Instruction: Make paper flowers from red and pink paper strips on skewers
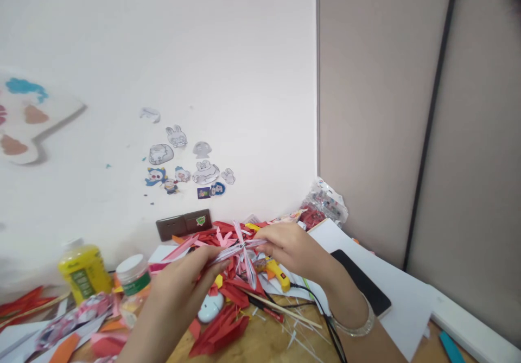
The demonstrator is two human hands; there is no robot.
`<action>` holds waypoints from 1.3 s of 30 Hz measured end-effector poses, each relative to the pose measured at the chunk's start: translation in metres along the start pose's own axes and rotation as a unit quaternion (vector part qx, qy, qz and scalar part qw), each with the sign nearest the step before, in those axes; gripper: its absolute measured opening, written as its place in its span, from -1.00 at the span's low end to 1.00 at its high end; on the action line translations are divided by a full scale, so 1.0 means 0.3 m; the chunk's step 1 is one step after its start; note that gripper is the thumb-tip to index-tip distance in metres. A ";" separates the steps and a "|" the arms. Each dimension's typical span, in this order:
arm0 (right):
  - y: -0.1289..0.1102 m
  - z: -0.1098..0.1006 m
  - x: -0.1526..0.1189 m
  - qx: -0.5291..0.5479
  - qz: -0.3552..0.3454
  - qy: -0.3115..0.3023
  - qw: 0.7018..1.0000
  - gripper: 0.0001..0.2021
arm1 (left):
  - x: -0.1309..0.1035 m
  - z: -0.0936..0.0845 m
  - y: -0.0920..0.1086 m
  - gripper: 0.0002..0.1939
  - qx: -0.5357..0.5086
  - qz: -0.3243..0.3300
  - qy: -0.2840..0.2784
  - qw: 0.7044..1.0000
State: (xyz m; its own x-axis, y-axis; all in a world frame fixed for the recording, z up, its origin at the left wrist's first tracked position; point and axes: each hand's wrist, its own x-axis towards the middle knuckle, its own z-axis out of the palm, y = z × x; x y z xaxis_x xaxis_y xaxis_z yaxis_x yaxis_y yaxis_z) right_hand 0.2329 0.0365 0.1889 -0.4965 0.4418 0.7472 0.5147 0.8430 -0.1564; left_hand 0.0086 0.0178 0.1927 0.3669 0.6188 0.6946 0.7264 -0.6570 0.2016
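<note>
Between my two hands is a cross-shaped piece of folded white, pink and purple paper (pixel 245 262), held above the cluttered table. My left hand (pixel 189 271) pinches its left arm between thumb and fingers. On the opposite side, my right hand (pixel 288 243) grips the right arm, its fingertips close to the centre. A yellow glue gun (pixel 278 274) lies just below my right hand, its black cord running toward the front. Red folded paper pieces (pixel 222 330) are spread under and behind the cross. Fingers hide both ends that I hold.
At the left stand a yellow bottle (pixel 85 273) and a white-lidded jar (pixel 134 276). A black phone (pixel 360 281) rests on white paper (pixel 401 319) to the right. A wooden stick (pixel 285 310) and a white rounded case (pixel 210 307) lie in front. The wall (pixel 252 81) rises behind.
</note>
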 end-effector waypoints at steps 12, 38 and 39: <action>-0.022 0.056 0.006 0.364 0.137 -0.117 0.914 -0.71 | 0.039 0.032 0.005 -0.79 -0.079 -0.005 0.063 0.995; -0.081 0.053 0.041 0.038 0.059 0.038 0.997 -0.70 | 0.047 0.117 0.056 -0.63 -0.396 -0.284 -0.055 0.872; -0.083 0.054 0.042 0.022 0.045 0.029 0.998 -0.72 | 0.047 0.116 0.059 -0.64 -0.408 -0.289 -0.060 0.864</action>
State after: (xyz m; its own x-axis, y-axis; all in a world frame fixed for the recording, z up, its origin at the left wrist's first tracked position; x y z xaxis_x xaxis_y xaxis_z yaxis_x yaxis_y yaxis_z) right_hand 0.2026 0.0260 0.1919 -0.4082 0.4986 0.7647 0.5232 0.8142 -0.2516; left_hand 0.0467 0.0298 0.1820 0.1732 0.9531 0.2484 0.1751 -0.2780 0.9445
